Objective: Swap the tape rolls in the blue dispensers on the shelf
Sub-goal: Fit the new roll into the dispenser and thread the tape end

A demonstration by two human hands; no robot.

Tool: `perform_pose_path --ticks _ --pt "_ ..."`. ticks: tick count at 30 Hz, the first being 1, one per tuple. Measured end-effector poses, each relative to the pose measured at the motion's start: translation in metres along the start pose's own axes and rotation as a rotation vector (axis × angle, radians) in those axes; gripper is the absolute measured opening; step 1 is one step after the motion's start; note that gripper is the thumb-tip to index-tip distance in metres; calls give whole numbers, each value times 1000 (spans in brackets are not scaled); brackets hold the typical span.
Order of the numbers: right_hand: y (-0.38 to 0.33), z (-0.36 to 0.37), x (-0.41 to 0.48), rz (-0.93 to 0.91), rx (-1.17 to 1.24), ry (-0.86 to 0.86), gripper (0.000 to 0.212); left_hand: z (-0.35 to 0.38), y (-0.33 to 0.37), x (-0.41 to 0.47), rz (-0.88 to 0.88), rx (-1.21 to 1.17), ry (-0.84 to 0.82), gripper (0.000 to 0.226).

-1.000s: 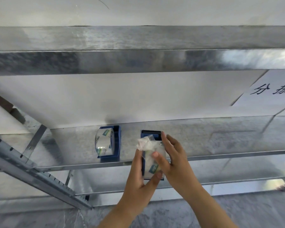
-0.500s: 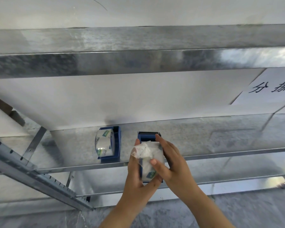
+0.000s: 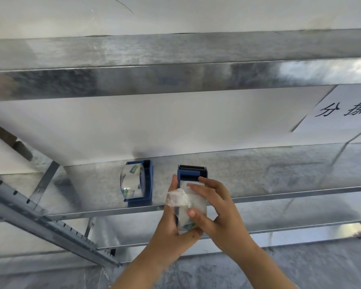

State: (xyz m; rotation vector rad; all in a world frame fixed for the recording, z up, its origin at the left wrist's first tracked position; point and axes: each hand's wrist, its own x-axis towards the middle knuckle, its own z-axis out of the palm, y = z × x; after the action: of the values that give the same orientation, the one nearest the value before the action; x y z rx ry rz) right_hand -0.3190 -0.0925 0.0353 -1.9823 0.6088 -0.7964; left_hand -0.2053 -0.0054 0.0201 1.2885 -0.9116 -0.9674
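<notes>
A blue dispenser (image 3: 192, 174) with a black toothed blade at its far end is held in front of the metal shelf (image 3: 258, 174). My left hand (image 3: 171, 230) grips its left side from below. My right hand (image 3: 215, 207) grips the clear tape roll (image 3: 196, 203) sitting in that dispenser, thumb on the near face and fingers over the top. A crumpled loose end of tape (image 3: 176, 198) sticks up at the roll's left. To the left, a second blue dispenser (image 3: 147, 184) lies on the shelf with a clear tape roll (image 3: 131, 182) in it.
A wide metal shelf beam (image 3: 175, 65) spans the view above. A slanted perforated metal rail (image 3: 40, 217) runs along the lower left. A white paper sign (image 3: 346, 109) with black characters hangs on the wall at the right. Lower shelf edges lie beneath my hands.
Both hands and the held dispenser have shifted slightly left. The crumpled tape end has come down from above the roll to its left side, and my right fingers now lie over the roll's top.
</notes>
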Motion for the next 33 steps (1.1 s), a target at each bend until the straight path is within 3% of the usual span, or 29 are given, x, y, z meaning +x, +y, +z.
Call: perform_pose_path --ticks 8,16,20,23,28,33 --pt "1 1 2 -35 35 2 31 8 -5 0 61 -51 3 110" --pt "2 1 2 -6 45 25 29 14 -11 -2 61 -112 85 112" --pt "-3 0 4 37 137 183 28 20 -16 -14 146 -18 78 115" --pt "-3 2 4 9 71 252 28 21 -20 -18 181 -21 73 114" --pt "-4 1 1 -58 -1 288 32 18 -10 -18 139 -154 -22 106" --pt "-2 2 -2 -95 -66 346 31 12 -8 -13 49 -168 -81 116"
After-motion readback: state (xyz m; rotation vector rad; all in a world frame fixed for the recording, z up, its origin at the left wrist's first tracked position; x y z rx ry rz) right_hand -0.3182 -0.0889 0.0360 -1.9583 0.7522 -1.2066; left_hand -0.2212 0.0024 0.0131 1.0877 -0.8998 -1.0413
